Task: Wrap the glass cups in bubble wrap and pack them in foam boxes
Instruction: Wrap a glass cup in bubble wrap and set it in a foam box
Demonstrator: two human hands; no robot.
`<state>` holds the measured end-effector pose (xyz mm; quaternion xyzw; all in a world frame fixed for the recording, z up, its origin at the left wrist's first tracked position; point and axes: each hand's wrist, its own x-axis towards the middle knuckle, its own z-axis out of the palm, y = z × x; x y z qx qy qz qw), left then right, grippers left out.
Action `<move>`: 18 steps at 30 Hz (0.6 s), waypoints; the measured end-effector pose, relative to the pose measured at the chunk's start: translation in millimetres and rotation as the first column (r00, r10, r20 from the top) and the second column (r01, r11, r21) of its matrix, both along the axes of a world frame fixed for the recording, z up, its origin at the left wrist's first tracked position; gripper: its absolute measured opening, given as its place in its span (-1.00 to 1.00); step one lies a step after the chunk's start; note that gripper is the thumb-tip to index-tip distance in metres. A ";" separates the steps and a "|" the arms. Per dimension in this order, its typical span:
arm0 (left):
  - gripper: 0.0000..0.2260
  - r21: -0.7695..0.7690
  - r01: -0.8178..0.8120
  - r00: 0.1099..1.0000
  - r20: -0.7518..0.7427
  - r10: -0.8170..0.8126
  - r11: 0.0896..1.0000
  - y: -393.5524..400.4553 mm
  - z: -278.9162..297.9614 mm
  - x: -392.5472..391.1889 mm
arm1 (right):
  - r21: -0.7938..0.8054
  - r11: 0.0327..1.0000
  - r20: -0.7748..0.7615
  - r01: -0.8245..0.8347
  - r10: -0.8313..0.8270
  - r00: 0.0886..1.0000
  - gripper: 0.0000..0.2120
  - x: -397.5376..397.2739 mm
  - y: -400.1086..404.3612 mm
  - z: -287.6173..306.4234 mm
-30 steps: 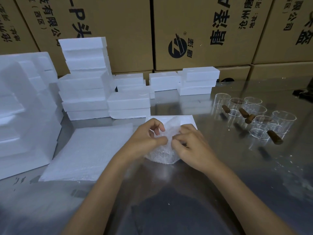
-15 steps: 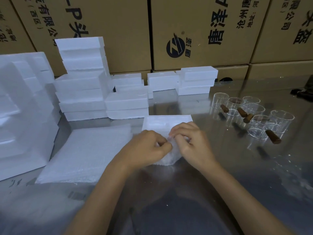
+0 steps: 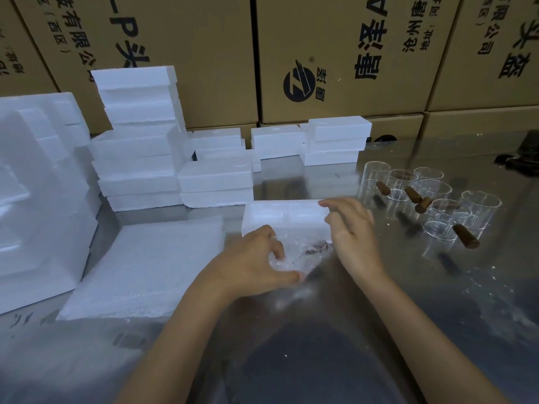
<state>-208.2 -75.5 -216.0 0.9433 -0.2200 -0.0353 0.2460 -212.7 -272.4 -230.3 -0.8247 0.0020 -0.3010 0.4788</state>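
Left hand (image 3: 256,258) grips wrapped cup (image 3: 300,252) (open foam box (image 3: 280,217) behind).

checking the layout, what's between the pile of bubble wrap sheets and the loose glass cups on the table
In the head view, the open foam box and, just in front of it, the bubble-wrapped cup gripped by the left hand, with the right hand beside it.

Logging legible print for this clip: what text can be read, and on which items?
"有限公司", "(西区)", "P头": left cardboard box, printed sideways and cropped.
"沧州唐", "地址", large "A": centre cardboard box; the round logo has "®", and its small characters are unclear.
"头盔", "公司": right cardboard box.
Far-left box: too cropped to read.
Foam boxes, glass cups: no text.
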 end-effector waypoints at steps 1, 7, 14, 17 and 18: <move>-0.58 0.003 0.003 1.000 0.031 -0.003 1.000 0.8 0.7 0.7 | 0.005 1.000 -0.062 -0.003 0.003 0.998 -0.72 2.4 -5.2 -3.2; -0.59 -0.475 -0.183 0.942 0.165 0.292 0.861 11.7 18.3 5.0 | 0.205 0.971 -0.207 -0.124 0.167 0.964 -0.79 4.9 -9.2 -4.9; -0.50 -0.539 -0.049 0.877 0.379 0.294 0.841 7.2 1.6 9.9 | 0.139 0.957 -0.345 -0.256 0.289 0.893 -0.86 3.5 -7.4 -9.0; -0.53 -0.330 -0.086 0.916 0.344 0.205 0.940 8.4 -9.5 13.8 | 0.135 0.963 -0.345 -0.233 0.267 0.900 -0.87 4.9 -8.1 -10.2; -0.52 -0.229 -0.111 0.922 0.340 0.187 0.967 8.1 -12.7 14.6 | 0.134 0.966 -0.346 -0.223 0.257 0.902 -0.88 5.3 -8.1 -10.4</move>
